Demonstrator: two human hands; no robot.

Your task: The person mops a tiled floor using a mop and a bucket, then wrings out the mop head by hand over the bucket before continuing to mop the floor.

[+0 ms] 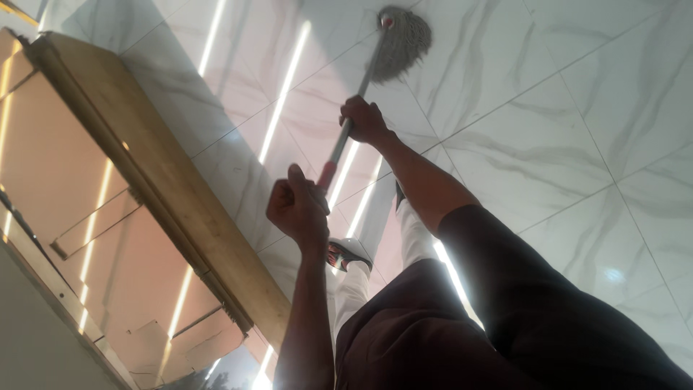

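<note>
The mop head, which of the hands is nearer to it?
The right hand. It grips the handle partway along, closer to the mop head. The left hand holds the handle's red top end, farthest from the head.

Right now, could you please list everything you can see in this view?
mop: one, grey strands on a metal handle with a red end, head on the floor at top centre.
floor: white marbled tiles, glossy, showing strip-light reflections.
wooden edge: one, tan, running diagonally at left.
shoe: one, white with red, centre.
trousers: white, centre.
left hand: fingers shut on the handle's red end.
right hand: fingers shut on the handle farther down.
</note>
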